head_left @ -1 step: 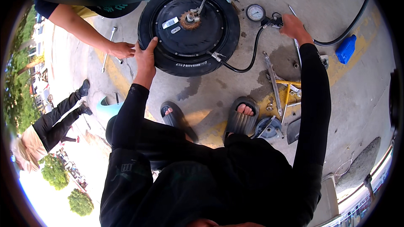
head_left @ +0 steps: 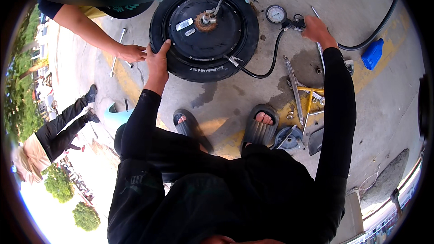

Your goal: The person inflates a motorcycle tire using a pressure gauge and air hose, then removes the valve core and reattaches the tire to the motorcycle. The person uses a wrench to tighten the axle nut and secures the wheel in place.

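Note:
A black motor wheel with a thick tyre lies flat on the concrete, a rusty sprocket and a cable at its centre. My left hand grips the tyre's near-left edge, thumb on top; its other fingers are partly hidden at the side. In my right hand is a tyre inflator with a round dial gauge. Its short black hose curves to a metal chuck at the wheel's inner rim. A co-worker's hand is beside my left hand, at the tyre's left side.
Wrenches, a yellow-handled tool and a round metal part lie right of my sandals. Farther right are a blue plastic piece and the thick air hose. A socket wrench lies left of the wheel; another person is at far left.

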A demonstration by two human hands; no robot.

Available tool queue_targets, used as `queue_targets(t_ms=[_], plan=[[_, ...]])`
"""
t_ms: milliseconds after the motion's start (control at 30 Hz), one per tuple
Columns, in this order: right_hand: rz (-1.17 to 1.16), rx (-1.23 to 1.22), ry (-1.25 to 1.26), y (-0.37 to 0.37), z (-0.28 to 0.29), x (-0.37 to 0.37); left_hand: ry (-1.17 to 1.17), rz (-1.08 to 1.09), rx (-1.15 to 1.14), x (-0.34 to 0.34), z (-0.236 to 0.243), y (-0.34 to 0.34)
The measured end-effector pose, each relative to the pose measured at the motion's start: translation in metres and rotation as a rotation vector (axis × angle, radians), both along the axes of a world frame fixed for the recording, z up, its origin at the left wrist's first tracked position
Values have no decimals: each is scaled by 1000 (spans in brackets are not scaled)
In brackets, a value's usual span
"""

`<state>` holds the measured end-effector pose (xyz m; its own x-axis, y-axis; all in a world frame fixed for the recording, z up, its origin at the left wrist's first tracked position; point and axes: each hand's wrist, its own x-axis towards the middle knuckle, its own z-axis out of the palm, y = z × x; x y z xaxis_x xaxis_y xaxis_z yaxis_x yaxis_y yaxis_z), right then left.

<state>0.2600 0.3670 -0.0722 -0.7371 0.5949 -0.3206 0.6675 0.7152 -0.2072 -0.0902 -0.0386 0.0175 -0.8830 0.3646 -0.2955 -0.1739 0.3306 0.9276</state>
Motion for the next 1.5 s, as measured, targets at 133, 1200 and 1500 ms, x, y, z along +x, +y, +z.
queue_targets(t_ms=[133, 1200, 1500], plan=[[1, 10, 19, 0, -4, -2, -11, -31, 23, -6, -2, -6], [-11, 2, -35, 4, -4, 0, -328, -1, 130, -14, 0, -1], [-5, 28, -29, 2, -3, -4, -251, -19, 138, -15, -1, -3]])
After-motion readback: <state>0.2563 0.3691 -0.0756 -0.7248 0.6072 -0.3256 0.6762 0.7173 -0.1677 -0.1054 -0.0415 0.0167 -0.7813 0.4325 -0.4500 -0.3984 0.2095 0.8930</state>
